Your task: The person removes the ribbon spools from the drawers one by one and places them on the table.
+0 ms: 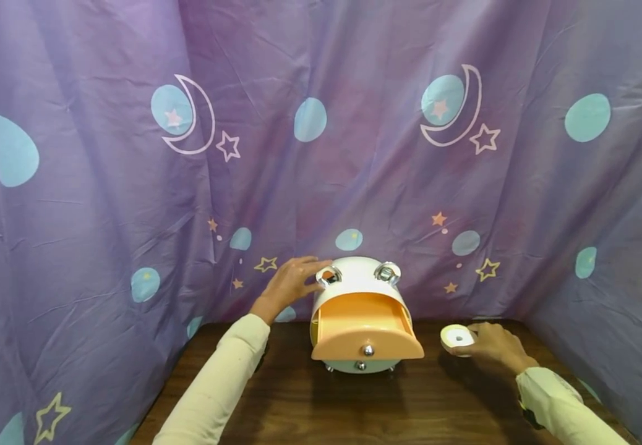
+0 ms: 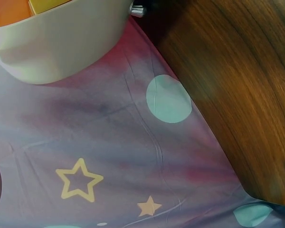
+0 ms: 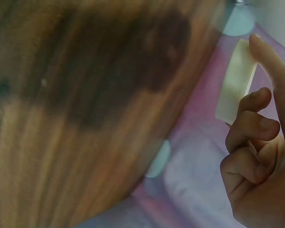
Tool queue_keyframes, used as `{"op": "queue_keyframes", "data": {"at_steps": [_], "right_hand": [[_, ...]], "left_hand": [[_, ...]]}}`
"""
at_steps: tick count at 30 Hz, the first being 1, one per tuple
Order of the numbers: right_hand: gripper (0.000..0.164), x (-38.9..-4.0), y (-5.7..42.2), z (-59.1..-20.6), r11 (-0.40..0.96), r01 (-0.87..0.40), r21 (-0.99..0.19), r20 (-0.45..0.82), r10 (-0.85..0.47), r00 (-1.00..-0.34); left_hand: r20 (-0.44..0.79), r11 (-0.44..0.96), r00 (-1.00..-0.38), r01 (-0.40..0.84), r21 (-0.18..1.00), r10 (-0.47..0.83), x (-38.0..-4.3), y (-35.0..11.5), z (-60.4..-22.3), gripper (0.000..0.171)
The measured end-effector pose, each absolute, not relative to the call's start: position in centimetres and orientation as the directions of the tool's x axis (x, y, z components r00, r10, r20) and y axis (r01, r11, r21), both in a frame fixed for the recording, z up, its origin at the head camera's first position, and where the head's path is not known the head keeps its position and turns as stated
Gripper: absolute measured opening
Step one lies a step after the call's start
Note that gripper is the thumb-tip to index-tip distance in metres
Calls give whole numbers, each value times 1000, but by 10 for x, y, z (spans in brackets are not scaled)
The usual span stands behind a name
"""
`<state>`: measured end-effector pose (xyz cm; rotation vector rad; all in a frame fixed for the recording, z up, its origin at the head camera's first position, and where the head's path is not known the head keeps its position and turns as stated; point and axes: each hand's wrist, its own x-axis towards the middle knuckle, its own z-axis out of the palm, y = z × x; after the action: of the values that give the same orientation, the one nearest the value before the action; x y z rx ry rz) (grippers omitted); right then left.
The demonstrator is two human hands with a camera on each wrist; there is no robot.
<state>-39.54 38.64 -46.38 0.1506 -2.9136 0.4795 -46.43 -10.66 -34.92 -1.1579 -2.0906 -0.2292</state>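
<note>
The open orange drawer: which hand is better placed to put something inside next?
Probably the right hand: it holds the round pale object, while the left hand is at the white cabinet.

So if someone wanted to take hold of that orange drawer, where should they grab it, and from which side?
Probably by the upper silver knob on the orange drawer, pinched from the near side. The knob is rounded and stands out near the middle of the curved front, and the drawer juts beyond the white cabinet, so it looks reachable.

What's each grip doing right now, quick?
Left grip: at the box; open or closed, can't tell.
Right grip: closed, holding the white disc.
</note>
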Motion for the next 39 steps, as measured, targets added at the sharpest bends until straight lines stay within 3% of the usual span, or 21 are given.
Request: {"op": "queue_keyframes", "data": {"at_steps": [17,39], "right_hand": [[93,-398,407,-518,947,-78,-311,132,-39,-990],[99,-395,403,-527,951,-61,-302,128,-23,-991]], "left_hand": [[657,596,-353,781,-185,666,-462,-105,-351,64],[663,592,-346,785,-183,664,-464,-107,-350,64]]}}
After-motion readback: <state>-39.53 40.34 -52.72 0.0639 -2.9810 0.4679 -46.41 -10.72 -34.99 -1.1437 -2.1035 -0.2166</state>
